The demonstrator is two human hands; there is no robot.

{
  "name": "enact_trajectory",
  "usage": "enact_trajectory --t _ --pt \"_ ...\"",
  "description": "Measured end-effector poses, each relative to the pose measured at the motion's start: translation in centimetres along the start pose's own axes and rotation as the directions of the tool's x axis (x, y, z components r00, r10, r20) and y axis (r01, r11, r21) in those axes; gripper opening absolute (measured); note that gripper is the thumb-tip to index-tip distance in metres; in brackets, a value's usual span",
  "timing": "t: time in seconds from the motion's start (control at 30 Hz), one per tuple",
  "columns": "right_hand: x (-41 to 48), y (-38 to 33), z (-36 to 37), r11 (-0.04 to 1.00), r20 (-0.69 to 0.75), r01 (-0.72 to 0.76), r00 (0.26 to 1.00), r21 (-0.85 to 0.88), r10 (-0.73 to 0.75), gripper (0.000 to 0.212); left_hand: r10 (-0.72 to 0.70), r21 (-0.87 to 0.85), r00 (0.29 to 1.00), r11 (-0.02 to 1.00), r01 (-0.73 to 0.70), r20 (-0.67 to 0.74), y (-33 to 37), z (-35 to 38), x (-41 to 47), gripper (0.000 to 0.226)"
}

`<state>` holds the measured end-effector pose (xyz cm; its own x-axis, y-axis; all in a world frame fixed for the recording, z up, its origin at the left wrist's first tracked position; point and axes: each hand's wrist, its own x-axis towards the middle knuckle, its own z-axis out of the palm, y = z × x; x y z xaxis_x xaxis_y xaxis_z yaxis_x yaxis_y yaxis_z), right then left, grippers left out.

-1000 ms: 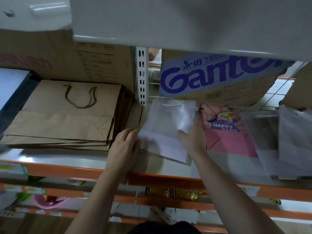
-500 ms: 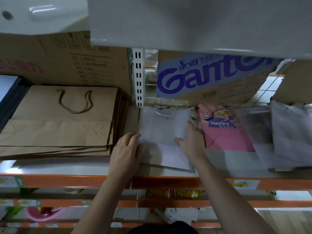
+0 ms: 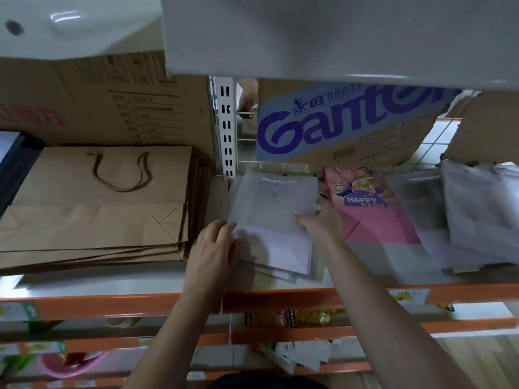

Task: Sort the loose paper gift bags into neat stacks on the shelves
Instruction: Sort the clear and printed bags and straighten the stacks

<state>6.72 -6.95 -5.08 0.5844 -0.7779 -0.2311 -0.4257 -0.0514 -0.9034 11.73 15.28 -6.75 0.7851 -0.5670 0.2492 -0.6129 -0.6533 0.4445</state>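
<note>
A grey shelf (image 3: 112, 279) with an orange front rail holds flat gift bags beneath a cardboard box (image 3: 337, 124). At its middle lies a stack of white paper bags (image 3: 275, 220). The left hand (image 3: 213, 248) presses straight fingers against the stack's left edge. The right hand (image 3: 323, 223) rests flat on the right edge, thumb spread over the top bag. A second ago that bag was lifted and tilted; now it lies flat. Brown bags (image 3: 98, 206) sit stacked left, a pink bag (image 3: 373, 217) right.
</note>
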Motion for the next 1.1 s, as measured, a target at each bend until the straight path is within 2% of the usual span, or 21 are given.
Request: enact_trajectory --t 0.1,0.23,0.3,0.43,0.5,0.6,0.73,0.93,1.03,1.1 --pt "-0.1 -0.1 0.6 1.0 0.009 0.021 1.0 0.013 -0.022 0.08 -0.007 -0.002 1.0 1.0 0.007 -0.002 0.0 0.0 0.0 0.052" --pt "-1.5 -0.7 0.8 0.998 0.108 0.053 0.993 -0.014 -0.052 0.066 -0.007 -0.016 1.0 1.0 0.007 -0.007 0.0 0.0 0.0 0.039" --pt "-1.5 -0.4 0.3 0.999 0.141 0.026 0.99 0.02 -0.029 0.073 -0.016 -0.029 1.0 0.999 0.015 -0.016 0.1 -0.1 0.0 0.038" --pt "-0.7 0.4 -0.4 0.998 0.099 0.062 0.993 0.009 -0.063 0.067 0.016 -0.032 0.999 0.999 -0.017 -0.038 0.1 -0.2 0.0 0.041" --pt "-0.7 0.3 -0.3 0.997 0.122 0.072 0.99 0.013 -0.073 0.065 0.002 -0.042 0.999 0.999 -0.004 -0.039 0.0 -0.1 0.0 0.038" --pt "-0.5 -0.3 0.2 0.997 0.162 0.082 0.984 -0.014 -0.079 0.067 -0.003 -0.039 0.999 0.999 0.001 -0.046 0.1 0.0 0.0 0.037" --pt "0.4 -0.8 0.1 0.979 0.177 0.111 0.981 -0.173 -0.08 0.085 0.001 -0.044 1.0 0.999 -0.003 -0.027 0.0 -0.1 -0.1 0.043" --pt "0.0 0.1 -0.6 0.968 0.164 0.103 0.984 -0.228 -0.066 0.067 0.015 -0.031 1.0 0.999 -0.015 0.0 0.1 0.0 0.1 0.048" --pt "-0.4 -0.4 0.3 0.964 0.189 0.164 0.974 -0.21 -0.124 0.049 0.022 -0.014 1.0 1.0 -0.022 0.018 0.0 0.1 0.2 0.05" --pt "-0.4 -0.8 0.8 0.917 0.185 0.253 0.962 -0.309 -0.203 0.044 0.016 -0.007 1.0 1.0 -0.016 0.026 -0.1 0.0 0.3 0.049"
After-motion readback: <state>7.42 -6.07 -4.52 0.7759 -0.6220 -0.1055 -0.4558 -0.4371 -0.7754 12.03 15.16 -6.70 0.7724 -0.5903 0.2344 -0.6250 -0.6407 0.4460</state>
